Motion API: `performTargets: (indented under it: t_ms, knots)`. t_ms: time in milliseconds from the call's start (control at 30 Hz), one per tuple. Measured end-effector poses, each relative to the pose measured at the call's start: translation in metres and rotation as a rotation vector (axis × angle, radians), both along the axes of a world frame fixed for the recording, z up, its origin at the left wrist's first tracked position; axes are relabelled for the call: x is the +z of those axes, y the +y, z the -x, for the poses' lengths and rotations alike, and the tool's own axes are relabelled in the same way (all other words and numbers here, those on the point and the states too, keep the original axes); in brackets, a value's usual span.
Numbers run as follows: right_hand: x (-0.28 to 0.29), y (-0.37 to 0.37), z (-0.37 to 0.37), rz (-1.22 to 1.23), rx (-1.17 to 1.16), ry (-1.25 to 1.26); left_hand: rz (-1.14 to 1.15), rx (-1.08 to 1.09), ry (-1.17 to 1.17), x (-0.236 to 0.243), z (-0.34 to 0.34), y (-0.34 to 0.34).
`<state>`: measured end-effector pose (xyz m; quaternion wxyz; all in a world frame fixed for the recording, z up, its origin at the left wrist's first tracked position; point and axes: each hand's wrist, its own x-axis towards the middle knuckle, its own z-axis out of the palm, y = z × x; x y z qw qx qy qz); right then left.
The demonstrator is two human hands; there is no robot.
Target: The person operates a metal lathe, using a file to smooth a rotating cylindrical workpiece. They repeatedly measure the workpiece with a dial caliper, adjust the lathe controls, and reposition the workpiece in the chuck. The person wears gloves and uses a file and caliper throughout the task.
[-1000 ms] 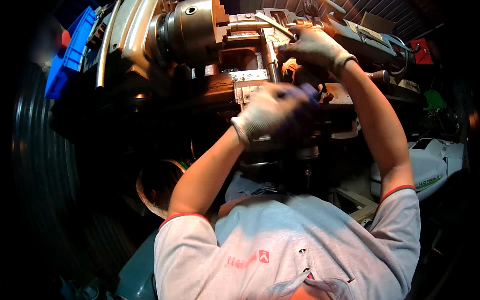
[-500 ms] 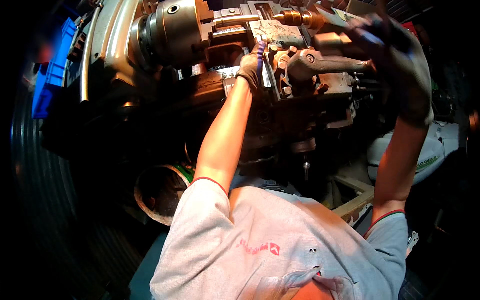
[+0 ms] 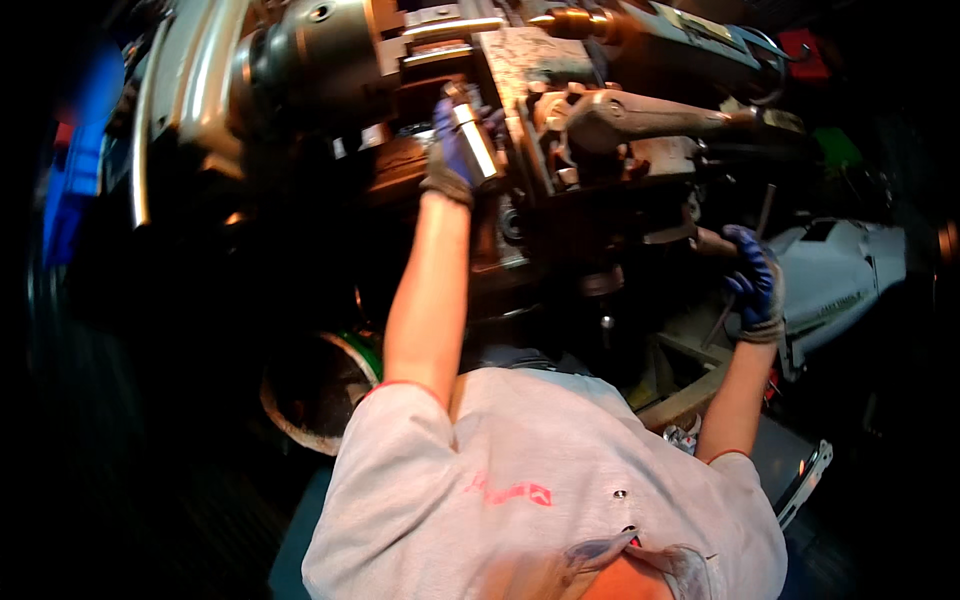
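Left hand (image 3: 455, 150): gloved, gripping shiny steel cylinder (image 3: 475, 140), long axis running 11-to-5, beside lathe chuck (image 3: 310, 60) at 9 o'clock. Right hand (image 3: 755, 285): gloved, closing around lever handle (image 3: 712, 243), well apart at 4 o'clock.

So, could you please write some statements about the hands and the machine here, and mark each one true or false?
1. The left hand holds a shiny metal cylinder up at the lathe. True.
2. Both hands are bare. False: both wear blue gloves.
3. The right hand is low at the right, its grip closed on a thin dark rod. True.
4. The two hands touch each other. False: they are far apart.
5. The person wears a black long-sleeved jacket. False: it is a light grey short-sleeved shirt.
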<state>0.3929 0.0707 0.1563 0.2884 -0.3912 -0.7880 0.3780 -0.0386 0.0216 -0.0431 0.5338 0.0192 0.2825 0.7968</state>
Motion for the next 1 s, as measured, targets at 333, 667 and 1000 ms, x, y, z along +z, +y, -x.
performTargets:
  t_ms: [333,667,1000]
  knots:
    - [-0.147,0.066,-0.056,1.114,-0.410,0.596,0.682,0.002,0.368,-0.068,-0.005,-0.087]
    - [-0.270,0.142,-0.070,0.081,-0.014,-0.166,1.217,-0.216,1.269,0.009,-0.052,-0.054]
    - [-0.253,0.125,-0.018,-0.304,-0.457,-0.872,1.129,0.004,1.559,0.013,-0.081,-0.084]
